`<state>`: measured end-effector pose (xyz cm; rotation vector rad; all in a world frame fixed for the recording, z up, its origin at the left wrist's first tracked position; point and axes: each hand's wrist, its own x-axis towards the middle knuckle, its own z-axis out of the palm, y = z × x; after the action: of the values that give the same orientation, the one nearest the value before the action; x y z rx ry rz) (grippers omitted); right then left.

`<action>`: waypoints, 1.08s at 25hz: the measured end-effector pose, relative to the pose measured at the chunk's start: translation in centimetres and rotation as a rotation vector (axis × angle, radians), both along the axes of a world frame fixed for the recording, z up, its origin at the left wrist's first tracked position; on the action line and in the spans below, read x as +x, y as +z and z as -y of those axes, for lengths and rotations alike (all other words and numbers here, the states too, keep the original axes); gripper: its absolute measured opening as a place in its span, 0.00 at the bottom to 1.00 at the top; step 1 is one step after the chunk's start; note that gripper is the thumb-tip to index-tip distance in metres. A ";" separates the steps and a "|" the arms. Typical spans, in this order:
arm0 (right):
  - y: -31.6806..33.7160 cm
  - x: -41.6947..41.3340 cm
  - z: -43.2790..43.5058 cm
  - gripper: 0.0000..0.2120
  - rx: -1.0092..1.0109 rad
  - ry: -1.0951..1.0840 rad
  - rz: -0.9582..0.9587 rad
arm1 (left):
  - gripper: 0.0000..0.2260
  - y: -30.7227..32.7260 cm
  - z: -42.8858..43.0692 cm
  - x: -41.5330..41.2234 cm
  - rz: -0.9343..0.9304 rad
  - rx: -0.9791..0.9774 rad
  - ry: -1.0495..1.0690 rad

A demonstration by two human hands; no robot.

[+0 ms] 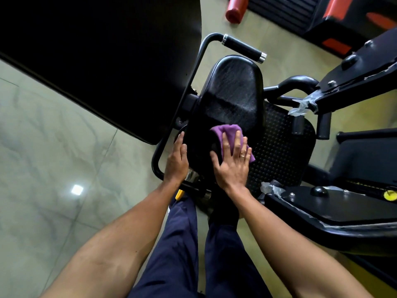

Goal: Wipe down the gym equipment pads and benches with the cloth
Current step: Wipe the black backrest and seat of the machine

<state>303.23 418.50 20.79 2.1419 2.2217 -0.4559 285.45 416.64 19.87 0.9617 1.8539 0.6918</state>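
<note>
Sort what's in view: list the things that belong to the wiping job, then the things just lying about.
Part of the job:
purple cloth, pressed flat under the right hand
black seat pad being wiped
left hand, resting at the pad's edge

Just lying about:
red roller pad on the floor
torn plastic wrap on the machine frame
studded footplate
yellow knob

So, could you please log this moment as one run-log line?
right hand: flat on purple cloth | seat pad: being wiped | left hand: on pad edge
</note>
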 end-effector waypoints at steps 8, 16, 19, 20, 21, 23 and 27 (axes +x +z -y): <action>0.0 -7.6 0.9 0.30 0.042 0.087 -0.060 | 0.21 -1.5 0.8 0.3 -0.010 0.065 -0.019; 0.3 -1.5 2.0 0.35 -0.042 -0.123 -0.105 | 0.20 -1.1 -0.6 2.1 0.014 0.017 0.185; 0.7 -5.3 -1.5 0.35 -0.111 -0.399 -0.128 | 0.19 -1.4 -1.9 3.7 0.038 -0.033 0.387; 0.6 -5.9 -1.5 0.34 -0.095 -0.344 -0.109 | 0.20 -1.6 -2.5 3.9 0.044 -0.058 0.449; 0.4 -5.8 -0.9 0.34 -0.073 -0.228 -0.092 | 0.21 -1.8 -2.8 4.1 0.042 -0.077 0.493; 0.2 -4.1 1.2 0.32 -0.033 0.007 -0.067 | 0.21 -1.9 -3.0 4.4 0.028 -0.073 0.548; 0.3 -1.3 3.3 0.36 -0.082 -0.155 -0.047 | 0.21 -1.9 -3.4 5.3 -0.014 -0.084 0.676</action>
<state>301.90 415.21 21.12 2.2937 2.0288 -0.5977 290.75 420.00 17.95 0.2630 2.2114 0.9885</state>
